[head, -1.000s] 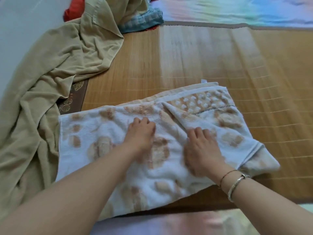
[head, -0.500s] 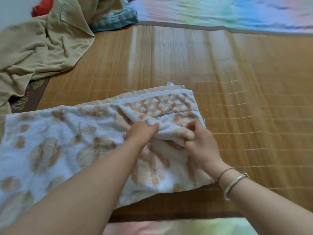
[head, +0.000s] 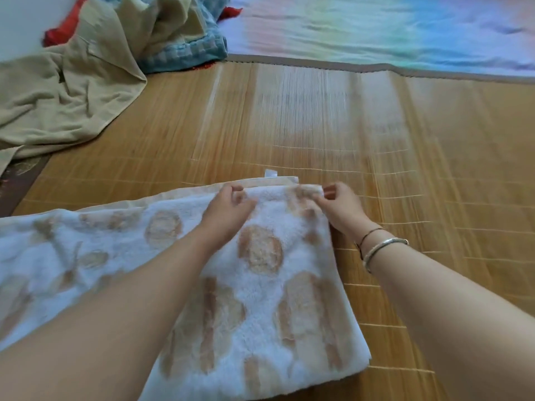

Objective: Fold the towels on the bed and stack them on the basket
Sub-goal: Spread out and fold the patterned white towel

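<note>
White towel [head: 260,285] far edge pinched: left hand [head: 228,209], right hand [head: 341,206].

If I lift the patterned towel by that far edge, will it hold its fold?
Probably not: the towel looks soft and floppy, so it would likely sag between the left hand and right hand. Its thick pile should grip the mat, not slide.

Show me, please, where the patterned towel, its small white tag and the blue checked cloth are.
patterned towel [head: 260,285]: head view, on its white pile.
white tag [head: 270,173]: head view, tag's middle.
blue checked cloth [head: 185,53]: head view, its folded front.
</note>
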